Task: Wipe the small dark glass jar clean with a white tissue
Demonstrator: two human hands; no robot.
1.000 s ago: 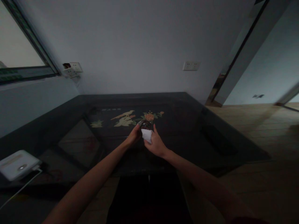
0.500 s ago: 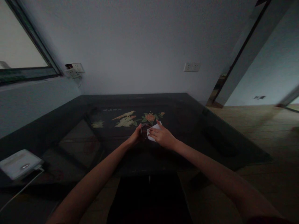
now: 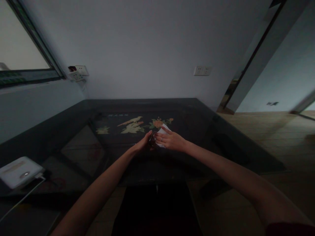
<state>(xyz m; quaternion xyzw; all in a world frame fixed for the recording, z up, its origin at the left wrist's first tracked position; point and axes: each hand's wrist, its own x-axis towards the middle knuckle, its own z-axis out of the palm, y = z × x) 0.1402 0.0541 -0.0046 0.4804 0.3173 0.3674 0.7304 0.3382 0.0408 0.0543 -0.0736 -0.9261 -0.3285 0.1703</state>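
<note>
Both my hands meet over the middle of a dark glass-topped table (image 3: 201, 124). My left hand (image 3: 144, 143) is closed on a small dark object (image 3: 152, 141) that I cannot make out in the dim light. My right hand (image 3: 171, 141) presses a white tissue (image 3: 162, 132) against that object, fingers curled round the tissue. Just beyond the hands a bird-and-flower picture (image 3: 137, 124) shows under the glass.
A white box-like device (image 3: 18, 171) with a white cable (image 3: 22, 197) lies at the table's near left edge. Wall sockets (image 3: 76, 72) sit at the left corner and more sockets (image 3: 202, 70) on the back wall. Wooden floor (image 3: 278, 131) and a doorway lie to the right.
My right hand has turned from below the object to its right side, carrying the tissue with it. My left hand has stayed in place on the dark object.
</note>
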